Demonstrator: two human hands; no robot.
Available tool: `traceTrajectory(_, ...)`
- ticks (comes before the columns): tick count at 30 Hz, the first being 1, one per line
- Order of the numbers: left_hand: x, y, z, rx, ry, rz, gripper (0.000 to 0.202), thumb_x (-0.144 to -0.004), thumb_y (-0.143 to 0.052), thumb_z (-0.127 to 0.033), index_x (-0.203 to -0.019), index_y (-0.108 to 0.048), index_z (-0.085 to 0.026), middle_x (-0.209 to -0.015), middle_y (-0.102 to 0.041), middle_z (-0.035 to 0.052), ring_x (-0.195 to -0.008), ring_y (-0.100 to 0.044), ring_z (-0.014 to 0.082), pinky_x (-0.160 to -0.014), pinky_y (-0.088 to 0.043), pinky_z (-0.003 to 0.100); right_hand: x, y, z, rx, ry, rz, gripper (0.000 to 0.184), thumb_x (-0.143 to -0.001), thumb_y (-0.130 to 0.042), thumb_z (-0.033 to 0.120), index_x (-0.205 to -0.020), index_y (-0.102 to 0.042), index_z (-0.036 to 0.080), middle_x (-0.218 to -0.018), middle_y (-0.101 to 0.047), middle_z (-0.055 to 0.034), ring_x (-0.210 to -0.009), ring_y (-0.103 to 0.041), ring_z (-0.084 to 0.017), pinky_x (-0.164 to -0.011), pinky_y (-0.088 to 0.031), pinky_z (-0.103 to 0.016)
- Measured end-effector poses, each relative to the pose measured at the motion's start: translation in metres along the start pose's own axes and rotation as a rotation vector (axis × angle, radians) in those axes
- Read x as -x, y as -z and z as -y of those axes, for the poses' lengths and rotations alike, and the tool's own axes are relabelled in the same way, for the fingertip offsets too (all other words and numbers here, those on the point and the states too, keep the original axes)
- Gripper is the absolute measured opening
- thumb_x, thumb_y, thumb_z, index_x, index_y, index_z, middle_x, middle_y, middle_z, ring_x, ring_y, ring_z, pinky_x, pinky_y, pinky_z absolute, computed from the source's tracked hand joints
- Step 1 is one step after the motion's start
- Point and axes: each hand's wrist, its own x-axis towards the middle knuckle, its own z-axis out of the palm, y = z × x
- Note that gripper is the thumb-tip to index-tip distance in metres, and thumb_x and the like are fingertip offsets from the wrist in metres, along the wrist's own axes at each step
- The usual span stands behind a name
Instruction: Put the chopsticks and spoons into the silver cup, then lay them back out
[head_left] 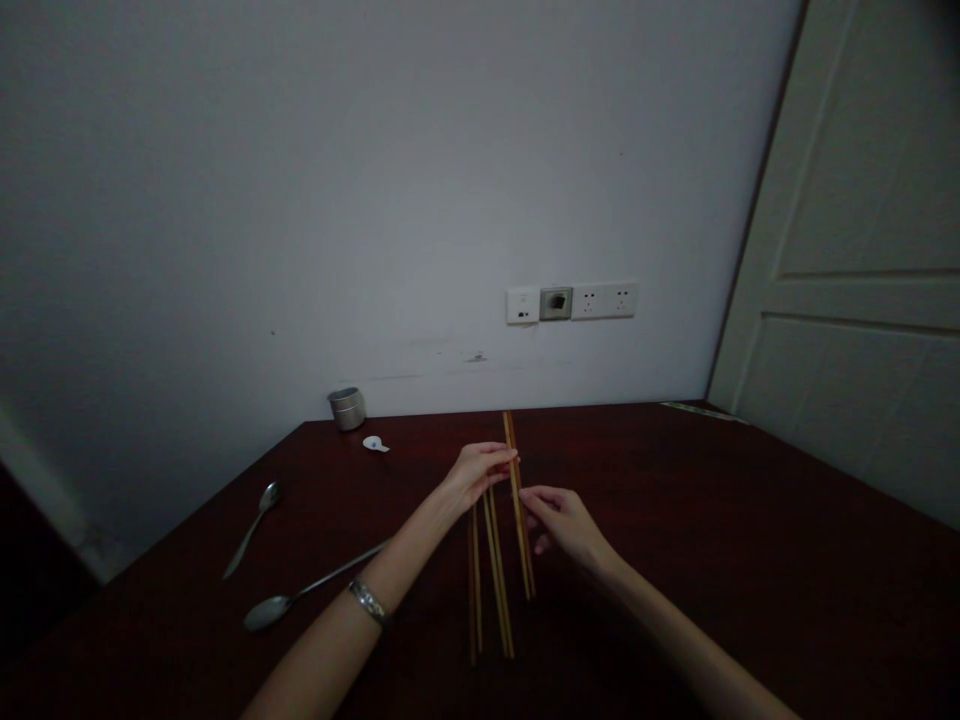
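Observation:
A pair of wooden chopsticks [522,535] is held between my two hands, the sticks side by side and pointing away from me. My left hand [481,472] pinches them toward their far end. Lower down on the right side, my right hand [559,520] closes its thumb and fingers on the same pair. More chopsticks [497,590] lie on the dark red table [675,560] just left of the held pair, in two pairs. Their far ends are hidden behind my left hand. A metal bracelet sits on my left forearm.
Left of my arm lie a large long-handled spoon [270,612] and a smaller spoon [270,495]. A metal cup [347,408] and a small white scoop [374,443] are at the back left. The wall with sockets [604,300] borders the far edge; a flat strip [701,410] lies back right.

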Motion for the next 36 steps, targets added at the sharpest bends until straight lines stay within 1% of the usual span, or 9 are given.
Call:
traceTrajectory(4,0.001,-0.004,0.002,-0.023,-0.029,-0.021,0.022,-0.053,-0.074,-0.016,-0.07,-0.062,-0.009,-0.066,-0.063,0.0057,-0.055,-0.056,0.0084,-0.057,-0.045,0.021,0.002,0.0,0.002,-0.017,-0.029,-0.009,0.025,-0.067,-0.058,0.035,-0.075,-0.058,0.011,-0.054,-0.055,0.0008,-0.045,-0.052,-0.008,-0.032,-0.043,-0.016)
traceTrajectory(9,0.003,-0.006,-0.001,-0.038,-0.065,-0.044,0.021,-0.052,-0.074,-0.016,-0.069,-0.063,-0.009,-0.065,-0.063,0.0053,-0.053,-0.054,0.0077,-0.057,-0.043,0.022,0.001,0.0,0.001,-0.043,-0.02,-0.049,0.028,-0.063,-0.063,0.035,-0.077,-0.058,0.01,-0.054,-0.058,0.0,-0.045,-0.054,-0.008,-0.034,-0.045,-0.017)
traceTrajectory(15,0.007,-0.002,-0.008,-0.059,-0.092,-0.059,0.018,-0.053,-0.073,-0.014,-0.067,-0.062,-0.009,-0.062,-0.061,0.0042,-0.05,-0.053,0.007,-0.054,-0.043,0.021,0.002,-0.002,0.003,0.012,0.045,-0.077,0.032,-0.063,-0.063,0.036,-0.082,-0.058,0.011,-0.058,-0.06,-0.0012,-0.047,-0.056,-0.01,-0.035,-0.045,-0.017)
traceTrajectory(21,0.007,-0.001,-0.006,-0.081,-0.076,-0.074,0.017,-0.054,-0.072,-0.013,-0.066,-0.062,-0.009,-0.058,-0.06,0.0033,-0.05,-0.053,0.0075,-0.053,-0.043,0.021,-0.006,-0.005,0.007,0.052,0.086,-0.134,0.028,-0.062,-0.065,0.033,-0.078,-0.058,0.012,-0.055,-0.057,0.0008,-0.045,-0.054,-0.009,-0.033,-0.045,-0.017)
traceTrajectory(23,0.008,-0.002,-0.004,-0.08,-0.067,-0.075,0.017,-0.054,-0.073,-0.013,-0.066,-0.062,-0.009,-0.057,-0.06,0.0029,-0.049,-0.053,0.0076,-0.054,-0.044,0.021,-0.009,-0.005,0.009,0.046,0.063,-0.162,0.025,-0.061,-0.066,0.03,-0.077,-0.058,0.012,-0.053,-0.057,0.0014,-0.043,-0.053,-0.008,-0.033,-0.044,-0.017)
traceTrajectory(26,0.008,-0.004,-0.001,-0.071,-0.052,-0.074,0.018,-0.054,-0.073,-0.012,-0.067,-0.061,-0.009,-0.057,-0.06,0.0029,-0.048,-0.053,0.0078,-0.053,-0.044,0.022,-0.01,-0.005,0.012,0.03,-0.012,-0.191,0.022,-0.062,-0.066,0.027,-0.076,-0.059,0.012,-0.054,-0.056,0.0012,-0.043,-0.051,-0.007,-0.033,-0.042,-0.015)
traceTrajectory(29,0.009,-0.003,0.002,-0.061,-0.043,-0.069,0.017,-0.054,-0.072,-0.012,-0.066,-0.061,-0.009,-0.056,-0.059,0.0026,-0.048,-0.053,0.0076,-0.054,-0.045,0.022,-0.009,-0.006,0.012,-0.025,-0.077,-0.173,0.021,-0.063,-0.066,0.029,-0.075,-0.061,0.012,-0.057,-0.057,0.0006,-0.045,-0.05,-0.005,-0.036,-0.041,-0.013)
traceTrajectory(33,0.007,0.004,0.006,-0.069,-0.005,-0.013,0.02,-0.053,-0.073,-0.014,-0.067,-0.06,-0.009,-0.058,-0.06,0.002,-0.049,-0.053,0.0074,-0.056,-0.046,0.023,-0.007,-0.008,0.009,-0.082,-0.134,-0.132,0.02,-0.063,-0.067,0.029,-0.073,-0.062,0.012,-0.059,-0.056,0.0006,-0.046,-0.05,-0.004,-0.039,-0.04,-0.013)
traceTrajectory(36,0.005,0.012,0.008,-0.118,0.03,0.031,0.023,-0.053,-0.074,-0.019,-0.068,-0.06,-0.01,-0.055,-0.058,0.0001,-0.047,-0.053,0.0072,-0.056,-0.047,0.023,-0.005,-0.009,0.007,-0.091,-0.172,-0.152,0.021,-0.062,-0.068,0.028,-0.073,-0.062,0.012,-0.057,-0.055,0.0015,-0.045,-0.049,-0.003,-0.039,-0.038,-0.012)
